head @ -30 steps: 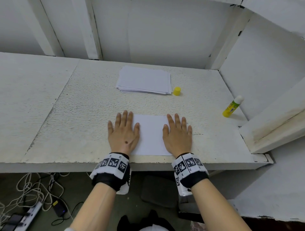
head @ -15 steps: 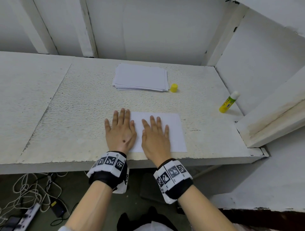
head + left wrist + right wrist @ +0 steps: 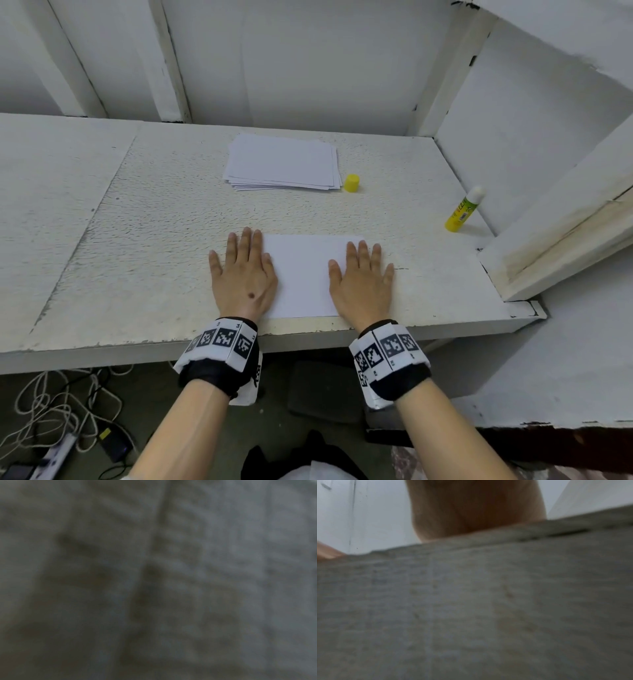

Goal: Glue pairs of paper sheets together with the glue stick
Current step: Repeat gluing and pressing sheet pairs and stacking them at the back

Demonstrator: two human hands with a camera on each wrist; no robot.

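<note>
A white paper sheet (image 3: 303,274) lies flat near the table's front edge. My left hand (image 3: 241,274) presses flat on its left edge with straight fingers. My right hand (image 3: 363,277) lies flat on its right part, fingers spread. A stack of white sheets (image 3: 282,161) sits farther back. The yellow cap (image 3: 351,182) stands beside the stack's right corner. The uncapped glue stick (image 3: 464,209) stands upright at the far right, near the wall. The left wrist view is dark and blurred; the right wrist view shows only my palm (image 3: 476,507) and the table surface.
The white textured table (image 3: 154,222) ends at a front edge just behind my wrists. A slanted white board (image 3: 561,219) and wall close off the right side. Cables and a power strip (image 3: 51,455) lie on the floor below.
My right hand slid left to the middle of the sheet and then back right across it to its right part. The left hand stayed on the left edge.
</note>
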